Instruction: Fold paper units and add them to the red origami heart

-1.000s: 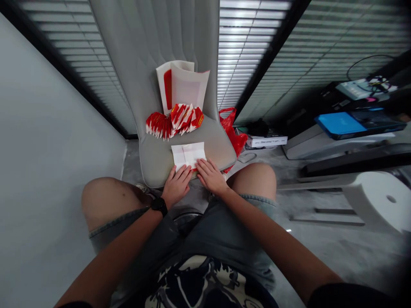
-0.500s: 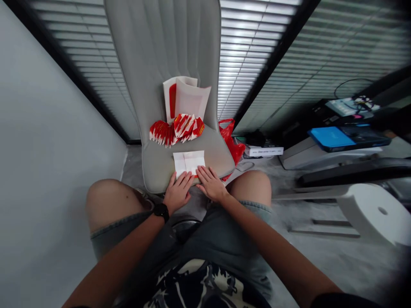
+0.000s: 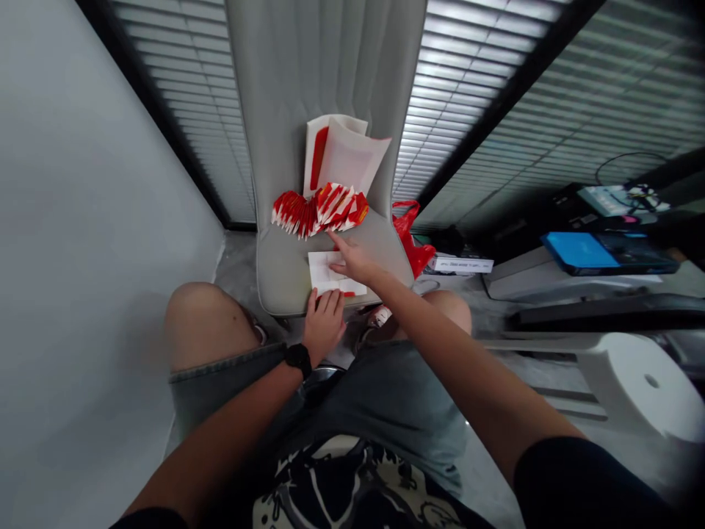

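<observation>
A creased white sheet of paper (image 3: 321, 270) lies on the grey chair's seat (image 3: 280, 279), with a bit of red along its near edge. My left hand (image 3: 324, 322) rests its fingers flat on that near edge. Over the sheet's far right part reaches my right hand (image 3: 355, 262), its fingers apart and the index finger stretched toward a row of folded red-and-white paper pieces (image 3: 297, 214). Whether that hand touches the sheet I cannot tell. Behind the row, larger folded white-and-red sheets (image 3: 352, 158) lean against the backrest.
A red plastic bag (image 3: 414, 246) sits right of the chair, close to a white box (image 3: 461, 264) on the floor. Farther right are a blue-topped item (image 3: 581, 251) and a white stool (image 3: 650, 382). A wall (image 3: 110, 220) stands at the left.
My right hand has lifted from the sheet's near edge and moved forward over it. My left hand stays at the near edge. The camera view has shifted, so the chair appears farther right.
</observation>
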Action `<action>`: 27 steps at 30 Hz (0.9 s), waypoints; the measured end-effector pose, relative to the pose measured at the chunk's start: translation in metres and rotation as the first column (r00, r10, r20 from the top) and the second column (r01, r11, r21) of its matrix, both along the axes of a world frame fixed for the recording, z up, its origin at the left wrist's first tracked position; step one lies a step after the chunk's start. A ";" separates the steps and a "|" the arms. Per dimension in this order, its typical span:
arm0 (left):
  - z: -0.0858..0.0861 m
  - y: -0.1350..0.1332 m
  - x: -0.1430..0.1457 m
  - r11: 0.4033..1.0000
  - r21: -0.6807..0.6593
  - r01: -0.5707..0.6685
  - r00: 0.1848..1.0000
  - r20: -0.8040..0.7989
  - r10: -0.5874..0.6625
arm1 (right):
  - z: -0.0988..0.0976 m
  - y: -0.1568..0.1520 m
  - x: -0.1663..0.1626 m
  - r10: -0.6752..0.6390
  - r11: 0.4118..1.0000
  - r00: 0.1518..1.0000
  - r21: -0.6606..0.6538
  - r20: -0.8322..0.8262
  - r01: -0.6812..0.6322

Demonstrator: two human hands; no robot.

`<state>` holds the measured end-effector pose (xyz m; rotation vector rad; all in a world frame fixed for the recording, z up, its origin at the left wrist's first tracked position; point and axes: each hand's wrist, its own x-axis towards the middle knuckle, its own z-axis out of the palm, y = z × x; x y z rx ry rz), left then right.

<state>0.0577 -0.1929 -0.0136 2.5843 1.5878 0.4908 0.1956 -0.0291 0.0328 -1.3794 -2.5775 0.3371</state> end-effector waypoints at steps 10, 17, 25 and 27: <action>0.006 0.010 -0.012 0.998 -0.020 -0.063 0.991 0.114 0.065 | -0.024 -0.037 0.009 0.183 0.979 0.982 0.079 0.050 -0.186; 0.004 0.010 -0.009 0.995 0.002 -0.102 0.990 0.095 0.102 | -0.045 -0.030 0.011 0.135 0.991 0.988 0.009 -0.079 -0.135; 0.005 0.009 -0.008 0.995 0.046 -0.083 0.991 0.107 0.077 | -0.021 -0.027 0.000 -0.040 0.998 0.999 -0.043 0.006 0.040; 0.004 0.008 -0.012 0.996 0.061 -0.065 0.991 0.119 0.058 | -0.018 -0.031 -0.002 -0.119 0.989 0.993 -0.091 -0.004 0.118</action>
